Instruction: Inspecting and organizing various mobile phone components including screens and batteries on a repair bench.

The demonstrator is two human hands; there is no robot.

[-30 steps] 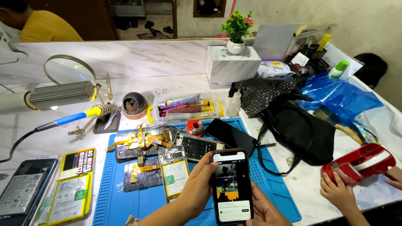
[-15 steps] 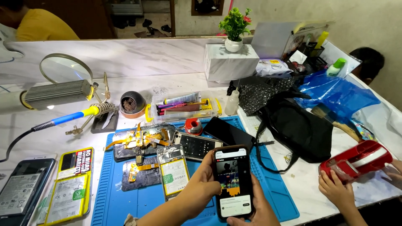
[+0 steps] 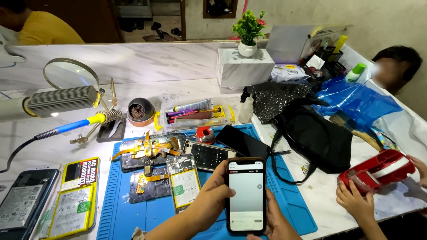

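The smartphone [image 3: 246, 195] sits between both hands, directly in front of the person and above the near edge of the blue work mat [image 3: 129, 209]. Its long axis runs away from the person, top end pointing toward the far side of the bench, lit screen facing up. The left hand [image 3: 213, 198] wraps fingers around the left edge; the right hand [image 3: 275, 220] cups the lower right edge from beneath. Both grip it; the left covers more of the case. Opened phones [image 3: 184, 180] lie just left of the left hand.
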